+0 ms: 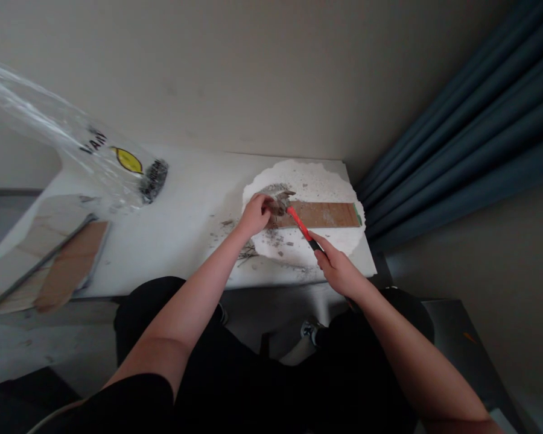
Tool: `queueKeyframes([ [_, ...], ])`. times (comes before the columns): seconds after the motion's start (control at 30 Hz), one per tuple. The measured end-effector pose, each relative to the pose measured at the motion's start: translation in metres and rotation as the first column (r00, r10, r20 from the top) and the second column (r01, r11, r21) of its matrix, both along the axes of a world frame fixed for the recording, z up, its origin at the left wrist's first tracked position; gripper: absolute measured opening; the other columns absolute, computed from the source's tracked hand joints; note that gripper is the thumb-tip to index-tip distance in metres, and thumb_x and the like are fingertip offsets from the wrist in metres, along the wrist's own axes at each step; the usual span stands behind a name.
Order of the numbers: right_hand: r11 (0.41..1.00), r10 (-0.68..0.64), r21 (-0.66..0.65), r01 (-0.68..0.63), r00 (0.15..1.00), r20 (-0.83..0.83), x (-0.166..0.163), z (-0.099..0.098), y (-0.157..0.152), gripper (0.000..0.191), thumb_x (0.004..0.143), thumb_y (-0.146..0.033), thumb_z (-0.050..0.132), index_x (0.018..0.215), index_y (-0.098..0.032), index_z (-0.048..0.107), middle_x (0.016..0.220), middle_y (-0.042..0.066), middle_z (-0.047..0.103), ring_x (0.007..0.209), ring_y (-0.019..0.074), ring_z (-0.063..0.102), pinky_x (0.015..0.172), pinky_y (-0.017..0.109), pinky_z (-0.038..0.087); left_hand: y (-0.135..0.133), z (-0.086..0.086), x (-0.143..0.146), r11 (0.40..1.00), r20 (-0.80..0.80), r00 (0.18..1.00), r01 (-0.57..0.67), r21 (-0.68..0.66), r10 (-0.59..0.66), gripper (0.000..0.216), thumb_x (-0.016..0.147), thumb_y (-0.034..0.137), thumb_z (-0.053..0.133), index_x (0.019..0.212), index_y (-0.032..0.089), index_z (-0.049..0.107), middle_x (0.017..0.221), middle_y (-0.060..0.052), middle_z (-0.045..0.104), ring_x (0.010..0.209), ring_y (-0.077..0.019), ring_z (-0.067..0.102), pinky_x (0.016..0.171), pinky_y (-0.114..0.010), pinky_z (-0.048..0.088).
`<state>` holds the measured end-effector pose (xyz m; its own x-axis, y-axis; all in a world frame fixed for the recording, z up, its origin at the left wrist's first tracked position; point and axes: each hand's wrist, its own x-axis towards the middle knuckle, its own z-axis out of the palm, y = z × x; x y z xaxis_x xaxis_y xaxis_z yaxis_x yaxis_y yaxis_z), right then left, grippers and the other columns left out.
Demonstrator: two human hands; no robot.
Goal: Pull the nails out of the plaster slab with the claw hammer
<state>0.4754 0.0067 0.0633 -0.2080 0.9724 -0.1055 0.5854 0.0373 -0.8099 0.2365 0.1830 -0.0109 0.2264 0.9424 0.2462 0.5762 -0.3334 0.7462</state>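
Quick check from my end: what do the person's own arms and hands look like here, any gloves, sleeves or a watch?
Both hands are bare: no gloves on the left hand or the right hand, and no watch, ring or band shows. The forearms are uncovered. A black short sleeve shows at the left upper arm; the right sleeve is out of frame.

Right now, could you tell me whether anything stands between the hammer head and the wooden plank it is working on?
Only the left hand, cupped by the hammer head at the wooden plank's left end. The right hand grips the handle; nothing else visibly intervenes.
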Motion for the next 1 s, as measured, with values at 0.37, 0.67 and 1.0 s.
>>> queueKeyframes([
  [0.37, 1.0, 0.013, 0.008, -0.014, 0.998, 0.056, -0.002, 0.003, 0.001, 0.057, 0.105, -0.034, 0.038, 0.161, -0.028, 0.037, 0.127, 0.013, 0.071, 0.108, 0.0297, 0.069, 0.096, 0.05, 0.053, -0.015, 0.028, -0.027, 0.995, -0.214, 0.971, -0.097, 0.032, 0.102, 0.038, 0.087, 0.011, 0.049, 0.122, 0.018, 0.061, 0.13, -0.012, 0.062, 0.095, -0.0208, 0.068, 0.095, -0.038, 0.053],
  [0.67, 0.999, -0.038, 0.009, 0.038, 0.999, -0.032, 0.006, -0.001, 0.004, 0.057, 0.103, -0.036, 0.041, 0.159, -0.023, 0.041, 0.084, 0.005, 0.065, 0.068, 0.0185, 0.059, 0.07, 0.034, 0.052, -0.022, 0.042, -0.088, 0.942, -0.774, 0.626, -0.192, -0.274, -0.097, 0.039, 0.094, 0.031, 0.05, 0.128, 0.017, 0.064, 0.128, -0.018, 0.071, 0.116, -0.0349, 0.068, 0.09, -0.043, 0.054],
  [1.0, 0.943, -0.284, -0.206, 0.263, 0.955, -0.085, 0.024, 0.0, 0.029, 0.059, 0.101, -0.036, 0.042, 0.16, -0.028, 0.036, 0.065, -0.006, 0.044, 0.044, 0.0106, 0.038, 0.038, 0.02, 0.032, -0.008, 0.007, -0.081, 0.825, -0.751, 0.51, -0.131, -0.55, -0.42, 0.042, 0.071, 0.03, 0.075, 0.109, 0.013, 0.079, 0.112, -0.023, 0.077, 0.107, -0.0368, 0.072, 0.09, -0.04, 0.055],
])
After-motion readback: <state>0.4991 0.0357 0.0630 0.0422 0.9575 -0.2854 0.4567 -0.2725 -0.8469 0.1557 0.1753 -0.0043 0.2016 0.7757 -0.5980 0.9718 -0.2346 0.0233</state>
